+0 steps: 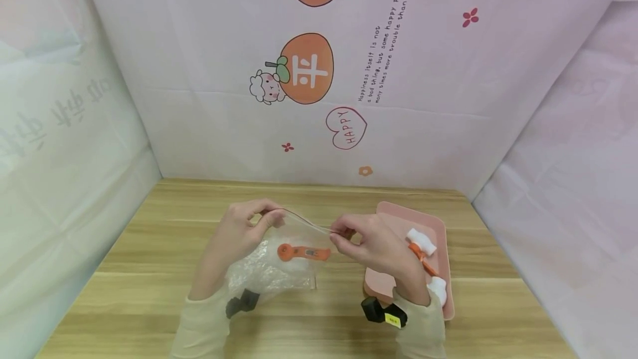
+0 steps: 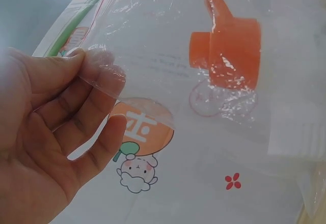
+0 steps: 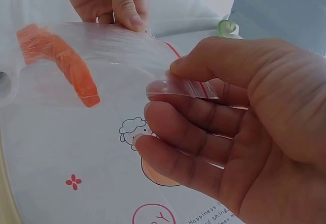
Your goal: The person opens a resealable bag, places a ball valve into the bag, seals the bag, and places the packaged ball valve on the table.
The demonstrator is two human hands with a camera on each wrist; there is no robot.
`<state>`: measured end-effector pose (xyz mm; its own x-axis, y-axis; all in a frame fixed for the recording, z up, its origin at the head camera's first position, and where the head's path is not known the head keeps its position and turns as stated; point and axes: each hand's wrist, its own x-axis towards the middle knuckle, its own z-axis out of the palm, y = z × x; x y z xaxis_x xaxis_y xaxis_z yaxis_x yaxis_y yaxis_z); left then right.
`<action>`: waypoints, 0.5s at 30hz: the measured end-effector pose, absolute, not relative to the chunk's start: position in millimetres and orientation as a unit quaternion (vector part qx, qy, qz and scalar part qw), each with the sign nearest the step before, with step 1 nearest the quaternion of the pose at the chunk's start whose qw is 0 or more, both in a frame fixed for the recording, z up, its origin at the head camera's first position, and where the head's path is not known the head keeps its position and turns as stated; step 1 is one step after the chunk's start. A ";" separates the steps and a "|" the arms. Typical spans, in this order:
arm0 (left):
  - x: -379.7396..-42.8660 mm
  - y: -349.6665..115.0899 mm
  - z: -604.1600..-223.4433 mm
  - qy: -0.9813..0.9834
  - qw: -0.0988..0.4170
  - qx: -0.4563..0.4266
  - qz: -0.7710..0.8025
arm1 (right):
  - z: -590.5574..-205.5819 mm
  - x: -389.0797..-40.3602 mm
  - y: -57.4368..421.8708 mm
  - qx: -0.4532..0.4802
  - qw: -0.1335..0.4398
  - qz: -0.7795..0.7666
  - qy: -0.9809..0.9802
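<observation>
Both hands hold up a clear zip bag [image 1: 305, 223] by its top edge, which has a red line along it. My left hand [image 1: 244, 231] pinches one top corner between thumb and fingers. At the opposite corner, my right hand [image 1: 371, 240] pinches the film, its other fingers loosely bent in the right wrist view. Inside the bag hangs an orange plastic piece [image 1: 304, 252] with a round, cup-like end [image 2: 237, 53] and a slim bent handle [image 3: 76, 71]. A white item [image 2: 298, 127] shows beside it in the left wrist view.
Crinkled clear plastic [image 1: 264, 273] lies on the wooden table [image 1: 149, 270] below the bag. At right, partly behind the right forearm, stands a pink tray [image 1: 441, 226] with white bundles [image 1: 422, 241] and another orange piece [image 1: 422, 259]. Printed white cloth [image 1: 214, 126] surrounds the table.
</observation>
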<state>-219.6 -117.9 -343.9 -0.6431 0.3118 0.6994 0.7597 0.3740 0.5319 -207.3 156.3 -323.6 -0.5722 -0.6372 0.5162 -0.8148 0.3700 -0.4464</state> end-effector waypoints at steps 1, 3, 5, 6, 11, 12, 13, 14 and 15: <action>-219.7 -118.4 -344.0 -0.789 0.253 -0.340 -0.445 | -323.5 -207.1 156.7 0.444 0.129 0.343 -0.818; -219.9 -119.5 -344.1 -0.788 0.255 -0.341 -0.445 | -323.6 -207.1 157.3 0.443 0.129 0.343 -0.818; -220.2 -120.4 -344.6 -0.787 0.256 -0.341 -0.446 | -323.9 -207.3 158.0 0.444 0.127 0.343 -0.818; -220.2 -120.7 -344.7 -0.787 0.256 -0.340 -0.445 | -324.2 -207.6 158.4 0.444 0.126 0.343 -0.818; -220.4 -122.1 -344.7 -0.785 0.262 -0.343 -0.444 | -325.6 -209.1 161.0 0.448 0.124 0.344 -0.816; -220.4 -122.4 -344.6 -0.784 0.264 -0.345 -0.443 | -325.7 -209.3 161.7 0.448 0.123 0.346 -0.815; -220.5 -122.6 -344.4 -0.783 0.266 -0.346 -0.443 | -325.7 -209.5 162.4 0.448 0.123 0.347 -0.815; -220.6 -122.9 -344.4 -0.782 0.268 -0.347 -0.442 | -325.6 -209.7 163.0 0.448 0.122 0.348 -0.815; -220.7 -123.1 -344.3 -0.782 0.269 -0.348 -0.442 | -325.4 -209.7 163.6 0.447 0.121 0.349 -0.815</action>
